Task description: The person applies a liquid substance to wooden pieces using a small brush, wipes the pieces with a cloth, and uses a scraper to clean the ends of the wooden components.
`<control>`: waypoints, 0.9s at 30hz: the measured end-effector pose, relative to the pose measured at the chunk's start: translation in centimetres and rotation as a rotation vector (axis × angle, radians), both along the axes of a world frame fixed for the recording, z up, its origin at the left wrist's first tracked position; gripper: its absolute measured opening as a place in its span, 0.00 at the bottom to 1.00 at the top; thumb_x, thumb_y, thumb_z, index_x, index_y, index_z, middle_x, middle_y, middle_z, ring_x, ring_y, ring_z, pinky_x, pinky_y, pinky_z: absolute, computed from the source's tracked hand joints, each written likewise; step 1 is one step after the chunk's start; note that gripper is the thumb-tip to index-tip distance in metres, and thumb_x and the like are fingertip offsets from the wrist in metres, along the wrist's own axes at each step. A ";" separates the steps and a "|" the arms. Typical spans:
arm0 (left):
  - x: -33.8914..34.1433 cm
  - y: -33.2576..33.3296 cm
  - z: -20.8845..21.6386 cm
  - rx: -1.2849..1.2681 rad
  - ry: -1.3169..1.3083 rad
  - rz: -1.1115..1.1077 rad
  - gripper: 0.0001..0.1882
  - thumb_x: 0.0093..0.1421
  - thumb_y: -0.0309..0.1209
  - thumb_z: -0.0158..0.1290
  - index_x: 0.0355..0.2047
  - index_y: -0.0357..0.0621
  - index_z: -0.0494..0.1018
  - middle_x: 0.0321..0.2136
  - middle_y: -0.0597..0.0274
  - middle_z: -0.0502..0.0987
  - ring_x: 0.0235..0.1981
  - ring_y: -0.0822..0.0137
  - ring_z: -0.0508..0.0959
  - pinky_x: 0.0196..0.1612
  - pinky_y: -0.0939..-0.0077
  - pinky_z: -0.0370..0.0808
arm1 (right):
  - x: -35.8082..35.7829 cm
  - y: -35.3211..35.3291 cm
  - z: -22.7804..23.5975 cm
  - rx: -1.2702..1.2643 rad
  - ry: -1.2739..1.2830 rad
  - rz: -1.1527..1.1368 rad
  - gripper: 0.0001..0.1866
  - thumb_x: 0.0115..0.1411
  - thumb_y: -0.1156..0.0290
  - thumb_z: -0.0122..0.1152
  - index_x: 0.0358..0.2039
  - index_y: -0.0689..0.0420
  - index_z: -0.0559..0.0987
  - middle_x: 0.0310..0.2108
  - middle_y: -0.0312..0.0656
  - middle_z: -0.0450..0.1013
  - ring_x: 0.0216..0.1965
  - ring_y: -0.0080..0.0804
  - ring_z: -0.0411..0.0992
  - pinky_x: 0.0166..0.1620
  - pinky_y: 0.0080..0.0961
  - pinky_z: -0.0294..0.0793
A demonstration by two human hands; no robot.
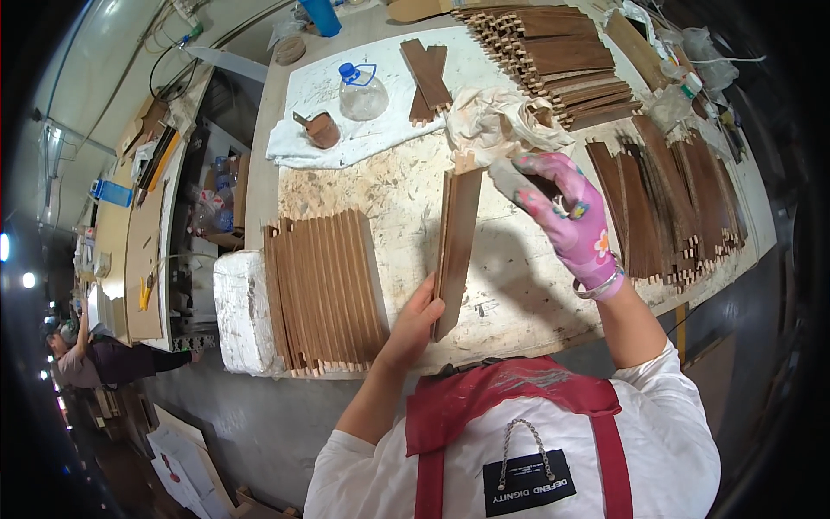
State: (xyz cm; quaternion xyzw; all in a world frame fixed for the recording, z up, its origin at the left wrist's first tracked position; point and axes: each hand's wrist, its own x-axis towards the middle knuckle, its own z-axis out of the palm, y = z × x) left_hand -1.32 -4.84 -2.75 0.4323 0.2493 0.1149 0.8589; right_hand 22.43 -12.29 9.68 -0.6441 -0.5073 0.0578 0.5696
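Observation:
My left hand (418, 322) grips the lower end of a dark brown wooden slat (458, 246), which stands tilted up over the table. More than one layer seems to show along its edge, with pale tenons at the far end. Just right of that end is my right hand (572, 221), in a pink flowered glove with greyish, stained fingertips. Its thumb and fingers curl together in a pinch; what they hold, if anything, I cannot make out. Beyond it lies a crumpled cream cloth (497, 121). A row of slats (324, 290) rests to the left of my left hand.
Stacked slats (566, 48) fill the far right, and more slats (666, 203) lie at the right. On a white cloth (298, 147) stand a clear jug (363, 97), a brown cup (322, 131) and two crossed slats (425, 78). A white block (240, 311) borders the left row. Another person (95, 359) is far left.

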 end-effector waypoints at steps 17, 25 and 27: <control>-0.8 0.5 -0.1 0.070 0.068 0.017 0.31 0.59 0.22 0.44 0.63 0.36 0.50 0.56 0.57 0.64 0.57 0.68 0.65 0.60 0.74 0.59 | 1.9 0.1 -0.1 -0.248 -0.176 -0.048 0.15 0.55 0.64 0.59 0.38 0.61 0.75 0.35 0.51 0.71 0.35 0.47 0.71 0.39 0.32 0.72; 0.6 0.2 1.3 -0.097 -0.073 -0.032 0.34 0.56 0.23 0.47 0.63 0.38 0.49 0.56 0.52 0.60 0.53 0.61 0.68 0.57 0.67 0.64 | 2.7 -2.0 -0.2 -0.171 0.070 -0.078 0.16 0.55 0.67 0.61 0.42 0.64 0.75 0.39 0.47 0.73 0.41 0.37 0.73 0.46 0.26 0.70; 1.6 0.1 2.3 0.118 -0.033 -0.038 0.40 0.52 0.24 0.54 0.64 0.42 0.48 0.51 0.55 0.59 0.50 0.61 0.69 0.56 0.69 0.64 | 3.1 -2.5 -0.4 -0.163 0.085 -0.072 0.16 0.55 0.68 0.61 0.42 0.63 0.75 0.39 0.47 0.73 0.41 0.36 0.73 0.47 0.25 0.70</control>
